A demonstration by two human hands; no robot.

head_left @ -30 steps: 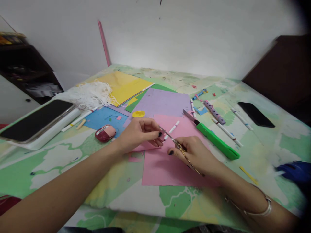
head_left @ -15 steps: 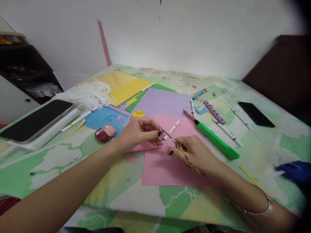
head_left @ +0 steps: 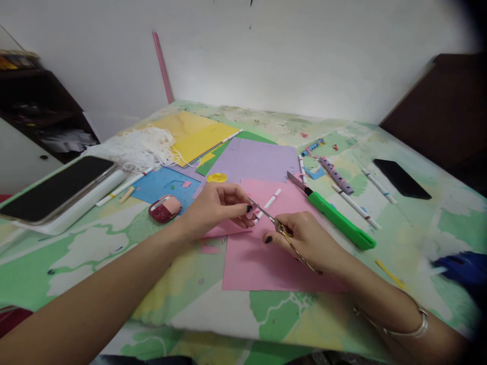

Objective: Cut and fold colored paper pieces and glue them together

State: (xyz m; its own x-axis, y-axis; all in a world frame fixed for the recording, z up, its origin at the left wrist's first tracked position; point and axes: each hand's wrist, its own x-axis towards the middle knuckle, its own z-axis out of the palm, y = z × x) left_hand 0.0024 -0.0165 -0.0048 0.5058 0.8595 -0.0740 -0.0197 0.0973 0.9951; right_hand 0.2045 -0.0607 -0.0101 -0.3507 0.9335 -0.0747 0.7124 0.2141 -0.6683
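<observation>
My right hand [head_left: 304,238] is closed around the gold handles of a pair of scissors [head_left: 279,225], whose blades point up and left toward my other hand. Between thumb and fingers, my left hand [head_left: 224,208] pinches a small pink paper piece [head_left: 251,214], mostly hidden by the fingertips. The blade tips lie right at that piece. Below both hands a pink sheet [head_left: 251,268] is spread on the table, with a white marker [head_left: 272,198] lying on it behind the scissors. Small pink scraps [head_left: 210,248] lie left of the sheet.
A green box cutter [head_left: 338,218] with its blade out lies right of the sheet. Purple [head_left: 262,157], yellow [head_left: 205,134] and blue sheets [head_left: 155,187] lie behind. White string [head_left: 140,147], an earbud case [head_left: 165,208] and a phone [head_left: 57,187] are left; another phone [head_left: 401,178] is right.
The small pink piece has turned slightly in my left fingertips, showing a lighter face beside the blades. Both hands stay in nearly the same place.
</observation>
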